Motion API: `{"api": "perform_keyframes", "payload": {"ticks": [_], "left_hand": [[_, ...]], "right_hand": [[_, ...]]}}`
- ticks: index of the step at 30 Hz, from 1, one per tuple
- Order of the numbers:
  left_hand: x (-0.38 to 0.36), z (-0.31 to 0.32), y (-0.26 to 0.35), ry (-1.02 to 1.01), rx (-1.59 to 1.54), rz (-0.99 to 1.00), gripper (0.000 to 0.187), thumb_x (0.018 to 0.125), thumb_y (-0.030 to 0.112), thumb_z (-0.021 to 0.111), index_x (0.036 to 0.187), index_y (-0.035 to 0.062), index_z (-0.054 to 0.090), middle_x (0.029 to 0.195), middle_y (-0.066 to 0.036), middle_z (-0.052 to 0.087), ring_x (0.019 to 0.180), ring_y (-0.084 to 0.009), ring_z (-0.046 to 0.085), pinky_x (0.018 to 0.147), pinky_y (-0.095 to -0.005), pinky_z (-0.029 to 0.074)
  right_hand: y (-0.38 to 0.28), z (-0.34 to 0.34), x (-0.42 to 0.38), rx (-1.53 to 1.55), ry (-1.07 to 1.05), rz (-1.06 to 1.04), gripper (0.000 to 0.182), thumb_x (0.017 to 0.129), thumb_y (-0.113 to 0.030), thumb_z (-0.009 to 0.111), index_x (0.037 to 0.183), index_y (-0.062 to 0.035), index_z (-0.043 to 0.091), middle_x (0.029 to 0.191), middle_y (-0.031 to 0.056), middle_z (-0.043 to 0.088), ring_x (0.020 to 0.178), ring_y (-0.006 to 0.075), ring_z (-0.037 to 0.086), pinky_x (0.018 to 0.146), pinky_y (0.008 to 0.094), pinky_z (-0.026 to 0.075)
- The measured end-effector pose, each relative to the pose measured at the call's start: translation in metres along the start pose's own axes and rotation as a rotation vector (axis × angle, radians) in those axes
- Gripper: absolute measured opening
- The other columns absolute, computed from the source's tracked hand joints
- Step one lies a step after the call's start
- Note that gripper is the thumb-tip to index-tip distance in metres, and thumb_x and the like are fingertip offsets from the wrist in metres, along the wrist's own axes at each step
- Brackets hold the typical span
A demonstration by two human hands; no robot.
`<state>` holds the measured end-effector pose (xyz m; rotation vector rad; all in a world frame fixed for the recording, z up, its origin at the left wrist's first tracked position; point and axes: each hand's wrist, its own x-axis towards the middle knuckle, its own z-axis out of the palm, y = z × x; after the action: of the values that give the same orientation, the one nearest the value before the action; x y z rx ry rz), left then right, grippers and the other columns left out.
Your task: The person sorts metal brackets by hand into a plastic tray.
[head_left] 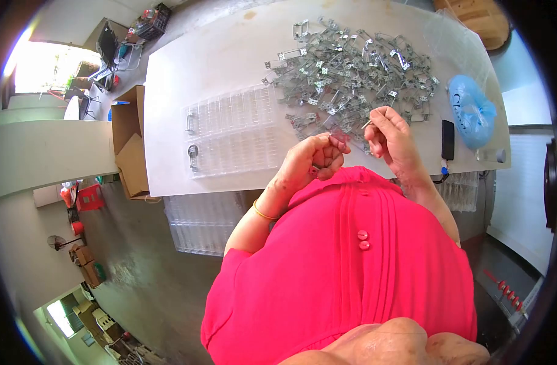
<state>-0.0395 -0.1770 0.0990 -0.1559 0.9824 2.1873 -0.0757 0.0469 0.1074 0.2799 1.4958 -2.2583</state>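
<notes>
My left hand (312, 157) is closed at the near edge of the white table, its fingertips pinched on a small reddish translucent piece (339, 137). To its right, my right hand (393, 139) pinches a small thin metal part (368, 124) between thumb and forefinger. The two hands are apart. Just beyond them lies a large heap of small metal brackets (351, 67). Left of the heap is a clear plastic tray (233, 131) with rows of compartments; two metal pieces (192, 152) sit along its left side.
On the white table (169, 79), a blue plastic bag (471, 112) and a black phone (448, 140) lie at the right. Clear trays (202, 222) stand below the near edge. A cardboard box (130, 152) is against the left edge.
</notes>
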Motion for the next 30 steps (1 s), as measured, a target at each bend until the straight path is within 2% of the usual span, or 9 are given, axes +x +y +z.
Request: {"api": "perform_keyframes", "payload": {"ticks": [7,9,11,12,14,21,25,28,30], "left_hand": [[0.031,0.020,-0.016,-0.035,-0.185,0.000,0.040,0.101,0.028,0.033,0.104,-0.0037,0.058,0.070,-0.006,0.053,0.050,-0.0110,0.037,0.046,-0.0247,0.030],[0.044,0.021,-0.025,-0.052,-0.204,0.017,0.040,0.101,0.028,0.033,0.104,-0.0033,0.057,0.070,-0.006,0.054,0.050,-0.0111,0.037,0.046,-0.0249,0.030],[0.053,0.024,-0.033,-0.069,-0.159,0.051,0.038,0.102,0.029,0.033,0.103,-0.0012,0.056,0.072,-0.005,0.053,0.052,-0.0105,0.038,0.048,-0.0246,0.031],[0.054,0.030,-0.035,-0.064,-0.164,0.054,0.038,0.102,0.029,0.033,0.103,-0.0012,0.056,0.072,-0.005,0.053,0.052,-0.0105,0.038,0.048,-0.0246,0.031],[0.053,0.048,-0.038,0.155,0.155,0.162,0.033,0.102,0.026,0.034,0.103,0.0014,0.055,0.074,-0.004,0.052,0.057,-0.0096,0.040,0.052,-0.0240,0.033],[0.064,0.055,-0.061,0.400,0.747,0.397,0.030,0.102,0.025,0.038,0.102,0.0019,0.058,0.076,-0.003,0.055,0.063,-0.0078,0.045,0.055,-0.0241,0.035],[0.051,0.047,-0.043,0.455,0.414,0.248,0.033,0.101,0.027,0.038,0.104,0.0016,0.059,0.077,-0.003,0.055,0.063,-0.0078,0.045,0.056,-0.0236,0.035],[0.039,0.046,-0.031,0.334,0.328,0.143,0.035,0.102,0.026,0.038,0.105,-0.0008,0.060,0.073,-0.003,0.056,0.058,-0.0074,0.043,0.053,-0.0233,0.037],[0.035,0.047,-0.023,0.243,0.373,0.117,0.035,0.102,0.026,0.038,0.105,-0.0007,0.060,0.074,-0.003,0.056,0.058,-0.0077,0.044,0.053,-0.0233,0.037]], "right_hand": [[-0.019,-0.003,-0.020,-0.441,-0.146,-0.395,0.004,0.099,-0.008,0.060,0.099,-0.0065,0.057,0.085,0.0044,0.068,0.065,0.0071,0.060,0.057,0.0224,0.049],[-0.021,-0.013,-0.018,-0.553,-0.156,-0.485,0.007,0.095,-0.004,0.064,0.098,-0.0060,0.058,0.084,0.0044,0.067,0.067,0.0107,0.063,0.059,0.0248,0.050],[-0.024,-0.023,-0.015,-0.930,-0.146,-0.806,0.013,0.091,-0.002,0.067,0.100,-0.0052,0.059,0.080,0.0071,0.065,0.066,0.0181,0.064,0.058,0.0288,0.050],[-0.028,-0.025,-0.016,-1.032,-0.122,-0.851,0.012,0.089,-0.004,0.067,0.096,-0.0056,0.057,0.078,0.0116,0.063,0.067,0.0279,0.065,0.057,0.0357,0.050],[-0.031,-0.032,-0.016,-1.113,-0.159,-0.789,0.011,0.090,-0.006,0.066,0.095,-0.0061,0.056,0.079,0.0130,0.064,0.068,0.0309,0.065,0.057,0.0386,0.050],[-0.034,-0.047,-0.014,-1.397,-0.236,-0.481,0.013,0.092,-0.010,0.062,0.097,-0.0051,0.051,0.073,0.0166,0.064,0.070,0.0369,0.066,0.058,0.0452,0.049],[-0.038,-0.046,-0.013,-1.279,-0.348,-0.516,0.012,0.092,-0.011,0.062,0.097,-0.0056,0.052,0.067,0.0153,0.062,0.068,0.0353,0.066,0.057,0.0438,0.049],[-0.042,-0.034,-0.007,-0.986,-0.229,-0.334,0.011,0.093,-0.010,0.063,0.097,-0.0056,0.054,0.072,0.0154,0.062,0.067,0.0326,0.066,0.059,0.0395,0.050],[-0.040,-0.028,0.004,-1.002,-0.270,-0.738,0.009,0.093,-0.007,0.063,0.097,-0.0048,0.055,0.079,0.0151,0.061,0.070,0.0276,0.066,0.062,0.0354,0.050]]}}
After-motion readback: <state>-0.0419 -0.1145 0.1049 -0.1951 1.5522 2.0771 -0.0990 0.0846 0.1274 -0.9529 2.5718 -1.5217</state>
